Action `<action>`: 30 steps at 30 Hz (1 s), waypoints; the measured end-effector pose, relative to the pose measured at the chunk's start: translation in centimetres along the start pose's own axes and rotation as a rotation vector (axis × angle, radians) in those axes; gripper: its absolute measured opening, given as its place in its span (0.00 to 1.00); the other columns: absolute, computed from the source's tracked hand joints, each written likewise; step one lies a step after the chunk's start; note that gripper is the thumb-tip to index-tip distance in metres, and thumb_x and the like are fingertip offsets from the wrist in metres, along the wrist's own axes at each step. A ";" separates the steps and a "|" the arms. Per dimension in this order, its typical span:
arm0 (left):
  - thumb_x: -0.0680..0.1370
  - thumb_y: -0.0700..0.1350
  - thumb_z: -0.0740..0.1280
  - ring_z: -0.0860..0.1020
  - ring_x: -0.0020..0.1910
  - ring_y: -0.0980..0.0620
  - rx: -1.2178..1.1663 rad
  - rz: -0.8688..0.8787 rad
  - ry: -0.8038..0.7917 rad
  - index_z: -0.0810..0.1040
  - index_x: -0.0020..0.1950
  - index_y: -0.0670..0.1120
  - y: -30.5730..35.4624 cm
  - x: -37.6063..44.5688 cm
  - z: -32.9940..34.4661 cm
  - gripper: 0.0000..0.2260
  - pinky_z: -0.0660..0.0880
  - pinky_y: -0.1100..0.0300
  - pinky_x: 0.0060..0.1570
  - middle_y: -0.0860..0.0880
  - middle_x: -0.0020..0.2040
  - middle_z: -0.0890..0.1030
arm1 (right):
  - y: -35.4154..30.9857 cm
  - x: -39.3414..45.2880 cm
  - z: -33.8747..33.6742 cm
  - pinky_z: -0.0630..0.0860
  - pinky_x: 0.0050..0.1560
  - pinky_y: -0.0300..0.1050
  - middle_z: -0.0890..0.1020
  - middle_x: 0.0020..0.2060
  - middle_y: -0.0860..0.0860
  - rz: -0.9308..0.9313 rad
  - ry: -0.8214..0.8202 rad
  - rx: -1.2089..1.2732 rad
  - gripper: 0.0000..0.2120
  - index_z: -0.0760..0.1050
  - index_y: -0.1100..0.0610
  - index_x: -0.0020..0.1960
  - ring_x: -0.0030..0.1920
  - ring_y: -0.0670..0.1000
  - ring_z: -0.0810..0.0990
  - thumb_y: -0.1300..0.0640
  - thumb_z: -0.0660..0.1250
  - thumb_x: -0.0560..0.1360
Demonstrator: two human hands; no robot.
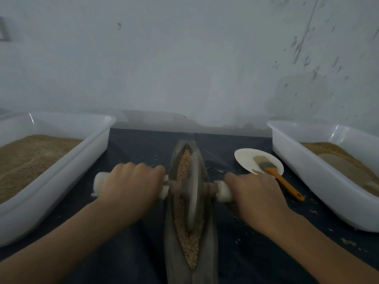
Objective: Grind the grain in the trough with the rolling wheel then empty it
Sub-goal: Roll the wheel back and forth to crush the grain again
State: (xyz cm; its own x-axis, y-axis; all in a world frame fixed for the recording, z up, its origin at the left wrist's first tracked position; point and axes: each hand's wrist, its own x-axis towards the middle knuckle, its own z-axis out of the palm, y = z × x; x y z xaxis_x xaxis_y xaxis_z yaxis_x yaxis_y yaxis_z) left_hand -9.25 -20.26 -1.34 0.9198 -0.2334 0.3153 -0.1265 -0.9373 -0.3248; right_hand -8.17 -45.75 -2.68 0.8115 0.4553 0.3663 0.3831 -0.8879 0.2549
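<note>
Wheel [191,187] in trough [209,253] | both hands' fingers grip axle | bins flank | brush [274,173] right

A bare, makeshift work area for milling grain by hand, more workshop than kitchen; a scuffed pale wall [184,58] rises right behind a dark cloth-covered table [139,152]; white tubs [61,160] of ground meal flank a boat-shaped trough [207,253]; husks litter the cloth; a brush [274,173] lies on a plate [244,158].

A white tub [61,160] of brown meal sits left, another tub [307,160] right. An orange-handled brush [274,173] rests on a white plate [244,158] upon a dark cloth [139,148].
</note>
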 end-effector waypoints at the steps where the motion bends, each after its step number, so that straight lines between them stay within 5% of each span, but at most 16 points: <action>1: 0.73 0.54 0.65 0.72 0.35 0.51 -0.020 -0.005 0.016 0.61 0.42 0.55 0.0 1.2 0.6 0.12 0.61 0.57 0.34 0.54 0.33 0.64 | 0.2 1.3 0.4 0.67 0.33 0.44 0.79 0.37 0.48 0.044 -0.043 0.002 0.14 0.68 0.47 0.45 0.37 0.51 0.78 0.44 0.70 0.68; 5: 0.73 0.51 0.65 0.77 0.38 0.47 -0.034 0.009 0.112 0.66 0.42 0.53 -0.6 6.0 2.6 0.08 0.63 0.56 0.34 0.52 0.39 0.76 | 1.2 6.1 2.8 0.66 0.36 0.47 0.79 0.42 0.51 0.167 -0.056 0.044 0.10 0.68 0.48 0.47 0.42 0.56 0.78 0.44 0.66 0.72; 11: 0.72 0.51 0.66 0.78 0.39 0.45 -0.068 -0.007 0.117 0.65 0.42 0.53 -1.0 7.2 3.4 0.09 0.64 0.56 0.35 0.50 0.41 0.78 | 1.4 7.5 3.3 0.67 0.35 0.48 0.80 0.41 0.52 0.160 0.000 -0.005 0.09 0.70 0.49 0.47 0.41 0.57 0.78 0.48 0.68 0.72; 18: 0.72 0.53 0.66 0.75 0.37 0.52 -0.060 -0.002 0.047 0.57 0.42 0.56 0.1 -0.4 0.5 0.15 0.62 0.57 0.34 0.54 0.38 0.73 | 0.2 1.0 -0.8 0.72 0.39 0.46 0.80 0.41 0.48 -0.026 -0.084 0.074 0.11 0.68 0.46 0.48 0.40 0.51 0.78 0.45 0.68 0.72; 23: 0.71 0.58 0.64 0.61 0.29 0.57 -0.035 -0.005 -0.010 0.53 0.41 0.58 -0.1 -3.3 -0.8 0.17 0.55 0.59 0.29 0.56 0.33 0.64 | -0.5 -2.2 -2.2 0.74 0.28 0.48 0.78 0.32 0.48 -0.084 0.018 0.057 0.16 0.70 0.48 0.44 0.30 0.51 0.77 0.47 0.74 0.63; 26: 0.72 0.57 0.64 0.69 0.34 0.55 -0.059 -0.027 -0.022 0.57 0.43 0.58 0.2 -1.1 -0.3 0.14 0.61 0.58 0.34 0.56 0.35 0.67 | -0.4 -0.1 -1.3 0.74 0.37 0.47 0.79 0.39 0.47 -0.025 -0.079 0.044 0.12 0.68 0.47 0.48 0.38 0.52 0.79 0.45 0.68 0.70; 30: 0.73 0.54 0.64 0.79 0.42 0.48 -0.086 -0.047 0.058 0.62 0.43 0.55 -0.1 3.5 2.0 0.10 0.64 0.56 0.36 0.53 0.42 0.78 | 0.4 4.7 1.1 0.66 0.36 0.46 0.80 0.41 0.49 0.087 -0.061 0.023 0.09 0.69 0.47 0.47 0.40 0.54 0.78 0.46 0.67 0.72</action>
State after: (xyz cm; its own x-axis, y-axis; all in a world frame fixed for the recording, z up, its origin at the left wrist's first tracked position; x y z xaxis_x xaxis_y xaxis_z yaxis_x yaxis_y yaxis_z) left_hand -5.25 -20.51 -2.00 0.9027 -0.2012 0.3802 -0.1178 -0.9657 -0.2313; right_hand -3.74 -44.01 -1.87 0.8671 0.3726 0.3306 0.3199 -0.9253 0.2038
